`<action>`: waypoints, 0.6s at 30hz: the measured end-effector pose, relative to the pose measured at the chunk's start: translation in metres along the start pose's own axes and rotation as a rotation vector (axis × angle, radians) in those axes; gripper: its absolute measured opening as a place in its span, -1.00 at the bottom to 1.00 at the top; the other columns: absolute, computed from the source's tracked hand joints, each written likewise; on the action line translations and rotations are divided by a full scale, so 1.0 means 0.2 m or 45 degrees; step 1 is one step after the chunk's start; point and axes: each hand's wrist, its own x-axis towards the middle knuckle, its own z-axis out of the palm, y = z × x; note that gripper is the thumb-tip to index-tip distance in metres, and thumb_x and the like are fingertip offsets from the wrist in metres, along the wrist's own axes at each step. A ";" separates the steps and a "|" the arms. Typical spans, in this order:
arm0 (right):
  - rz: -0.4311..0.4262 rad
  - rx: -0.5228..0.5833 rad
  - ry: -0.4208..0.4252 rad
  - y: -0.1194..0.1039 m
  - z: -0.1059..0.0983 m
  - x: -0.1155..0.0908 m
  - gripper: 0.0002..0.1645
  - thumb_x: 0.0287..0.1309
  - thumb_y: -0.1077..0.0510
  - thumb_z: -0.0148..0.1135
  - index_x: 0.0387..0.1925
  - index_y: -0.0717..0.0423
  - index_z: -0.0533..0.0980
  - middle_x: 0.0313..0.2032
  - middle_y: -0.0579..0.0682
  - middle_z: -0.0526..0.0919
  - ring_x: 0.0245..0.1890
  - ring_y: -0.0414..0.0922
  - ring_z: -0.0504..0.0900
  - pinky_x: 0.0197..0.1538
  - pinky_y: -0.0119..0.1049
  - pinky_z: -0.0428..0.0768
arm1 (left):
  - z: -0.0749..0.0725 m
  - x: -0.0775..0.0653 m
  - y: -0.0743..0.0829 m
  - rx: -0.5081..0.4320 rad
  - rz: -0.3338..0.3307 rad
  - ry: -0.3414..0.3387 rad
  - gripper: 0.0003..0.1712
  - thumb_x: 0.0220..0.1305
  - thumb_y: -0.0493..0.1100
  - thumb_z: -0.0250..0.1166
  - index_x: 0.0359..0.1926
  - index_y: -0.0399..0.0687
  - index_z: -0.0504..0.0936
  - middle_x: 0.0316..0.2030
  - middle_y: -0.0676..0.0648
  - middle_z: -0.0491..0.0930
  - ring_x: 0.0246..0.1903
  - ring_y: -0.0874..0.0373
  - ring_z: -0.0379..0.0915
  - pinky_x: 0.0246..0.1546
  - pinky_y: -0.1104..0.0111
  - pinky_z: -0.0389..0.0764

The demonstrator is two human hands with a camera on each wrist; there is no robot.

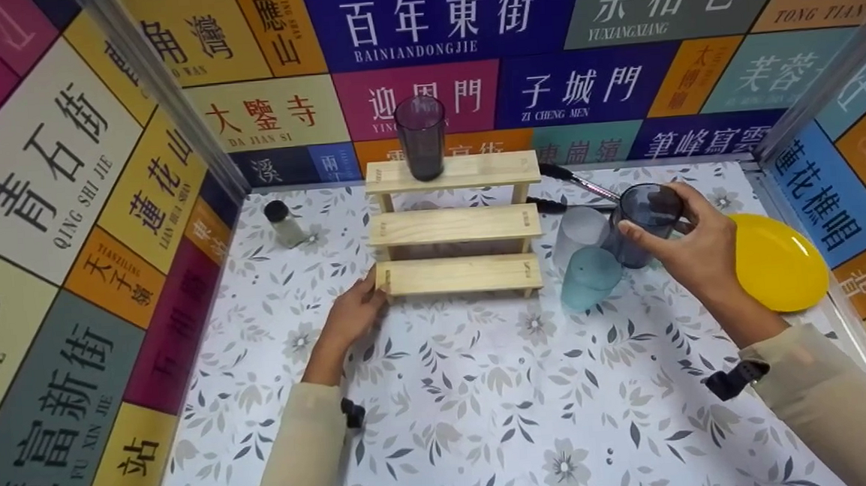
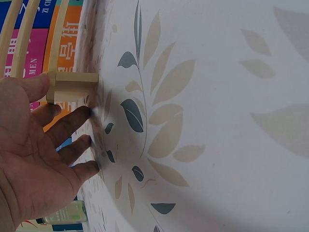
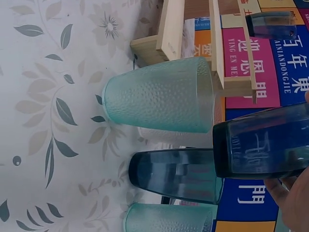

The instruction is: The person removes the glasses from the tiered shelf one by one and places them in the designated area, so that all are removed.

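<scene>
My right hand (image 1: pixel 692 238) holds a dark blue see-through cup (image 1: pixel 645 211), thumb on the near side and fingers behind. In the right wrist view that cup (image 3: pixel 263 145) is raised off the table beside another dark blue cup (image 3: pixel 174 174). A teal cup (image 1: pixel 591 278) and a clear cup (image 1: pixel 579 232) stand left of it; a second teal cup (image 3: pixel 169 218) shows only there. My left hand (image 1: pixel 351 312) pinches the left end of the lowest step of a three-step wooden rack (image 1: pixel 457 275), its other fingers loosely spread. A dark cup (image 1: pixel 421 142) stands on the top step.
A yellow plate (image 1: pixel 780 263) lies at the right, beyond my right wrist. Black-handled tongs or similar utensils (image 1: pixel 579 181) lie behind the cups. A small black-capped bottle (image 1: pixel 284 223) stands left of the rack. Printed panels (image 1: pixel 421 41) wall the table's back and sides.
</scene>
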 end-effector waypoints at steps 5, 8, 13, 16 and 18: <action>0.043 -0.022 -0.004 0.02 -0.02 -0.02 -0.04 0.03 -0.08 0.83 0.45 -0.02 0.60 0.28 0.12 0.78 0.10 -0.43 0.67 0.13 -0.72 0.60 | 0.00 0.00 0.00 0.012 0.020 -0.001 -0.18 0.71 0.36 0.06 0.78 0.24 0.16 0.69 -0.21 0.29 0.72 -0.27 0.12 0.69 -0.20 0.21; 0.082 -0.025 -0.015 0.04 -0.03 -0.03 0.00 0.04 -0.09 0.82 0.48 -0.01 0.57 0.31 0.14 0.76 0.15 -0.31 0.70 0.17 -0.69 0.61 | -0.01 0.00 -0.01 0.020 0.038 0.005 -0.18 0.71 0.35 0.06 0.78 0.21 0.17 0.68 -0.23 0.29 0.71 -0.29 0.13 0.68 -0.23 0.23; 0.109 -0.030 -0.028 0.07 -0.03 -0.06 -0.02 0.08 -0.11 0.80 0.50 -0.07 0.55 0.33 0.12 0.75 0.25 -0.12 0.73 0.24 -0.61 0.64 | -0.01 -0.01 -0.01 0.033 0.060 0.016 -0.19 0.72 0.33 0.07 0.78 0.18 0.18 0.67 -0.28 0.29 0.68 -0.34 0.16 0.67 -0.23 0.26; 0.116 -0.031 -0.036 0.10 -0.04 -0.08 -0.02 0.10 -0.10 0.79 0.51 -0.12 0.55 0.33 0.12 0.75 0.28 -0.09 0.73 0.28 -0.56 0.65 | -0.01 -0.01 -0.01 0.007 0.047 0.003 -0.20 0.72 0.32 0.07 0.78 0.21 0.17 0.68 -0.28 0.29 0.70 -0.31 0.15 0.67 -0.21 0.26; 0.127 -0.033 -0.048 0.11 -0.04 -0.09 -0.01 0.11 -0.10 0.78 0.53 -0.14 0.53 0.36 0.14 0.73 0.31 -0.08 0.71 0.32 -0.51 0.65 | -0.01 -0.01 -0.01 -0.005 0.033 -0.003 -0.21 0.72 0.31 0.07 0.78 0.24 0.17 0.68 -0.26 0.29 0.71 -0.28 0.13 0.67 -0.20 0.26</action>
